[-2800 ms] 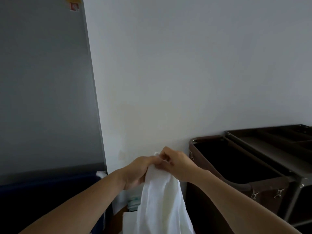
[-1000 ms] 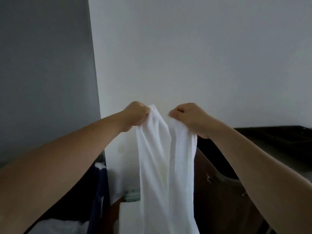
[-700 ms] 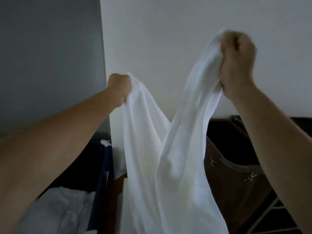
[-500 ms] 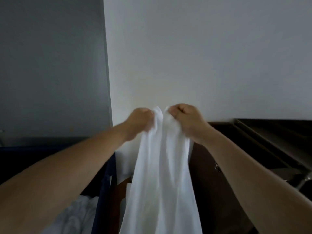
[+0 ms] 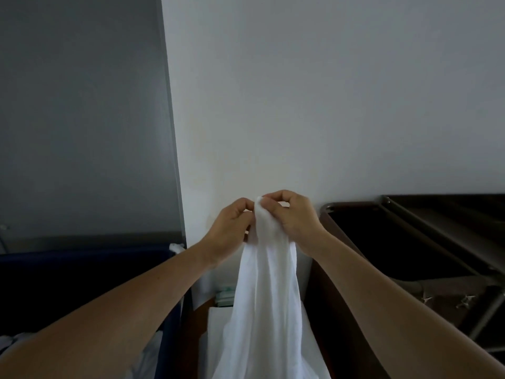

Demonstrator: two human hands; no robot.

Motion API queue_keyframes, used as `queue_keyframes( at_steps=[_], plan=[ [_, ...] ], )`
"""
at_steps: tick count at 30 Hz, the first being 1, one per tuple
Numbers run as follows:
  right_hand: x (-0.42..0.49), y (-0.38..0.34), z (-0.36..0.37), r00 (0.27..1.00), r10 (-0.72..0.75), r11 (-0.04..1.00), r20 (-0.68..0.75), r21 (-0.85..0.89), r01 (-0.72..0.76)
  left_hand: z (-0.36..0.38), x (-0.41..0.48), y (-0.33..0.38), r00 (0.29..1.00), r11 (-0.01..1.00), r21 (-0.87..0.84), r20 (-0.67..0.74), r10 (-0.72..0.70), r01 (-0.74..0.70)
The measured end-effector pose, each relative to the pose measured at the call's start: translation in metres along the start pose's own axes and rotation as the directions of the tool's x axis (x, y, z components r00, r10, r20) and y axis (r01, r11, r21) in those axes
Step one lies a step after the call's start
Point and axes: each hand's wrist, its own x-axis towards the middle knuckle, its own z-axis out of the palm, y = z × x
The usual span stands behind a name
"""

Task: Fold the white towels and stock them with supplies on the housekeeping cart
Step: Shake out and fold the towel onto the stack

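Pale wall (image 5: pixel 314 91) behind, with a grey panel (image 5: pixel 82 105) to its left. Left hand (image 5: pixel 228 228) and right hand (image 5: pixel 296 220) meet before the wall. Each pinches the gathered top edge of one white towel (image 5: pixel 267 310), fingers curled on the cloth, knuckles almost touching. The towel hangs free in long folds between the right edge of the blue bin (image 5: pixel 82 255) and the left rim of the brown bag (image 5: pixel 328 209) on the housekeeping cart (image 5: pixel 437 233).

Risks: the bunched edge shows no clear corners, so a fold begun here would likely come out skewed. A loosened pinch would drop the cloth into the gap below. Its lower end leaves the frame and may drag.

Containers: the bin holds crumpled white linen (image 5: pixel 149 356). The bag's interior is dark, so its contents cannot be told.
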Motion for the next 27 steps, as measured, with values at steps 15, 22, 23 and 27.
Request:
queue_keyframes(
  at_steps=[15, 22, 23, 27],
  plan=[
    [-0.008, 0.017, -0.01, 0.994, -0.087, 0.996, 0.073, 0.019, 0.086, 0.007, -0.009, 0.01, 0.963, 0.981, 0.017, 0.185, -0.194, 0.195],
    [-0.012, 0.025, -0.024, 0.97, 0.037, 0.996, 0.241, 0.068, -0.055, -0.006, 0.0, 0.022, 0.976, 0.978, -0.096, 0.137, -0.171, 0.185],
    [-0.013, 0.024, -0.024, 0.965, 0.047, 0.995, 0.259, 0.069, -0.067, -0.009, 0.003, 0.027, 0.979, 0.98, -0.089, 0.118, -0.166, 0.176],
    [-0.009, -0.003, -0.029, 0.972, 0.091, 0.994, 0.219, 0.045, -0.103, -0.016, 0.027, 0.066, 0.997, 0.997, 0.002, 0.019, -0.072, 0.072]
  ],
)
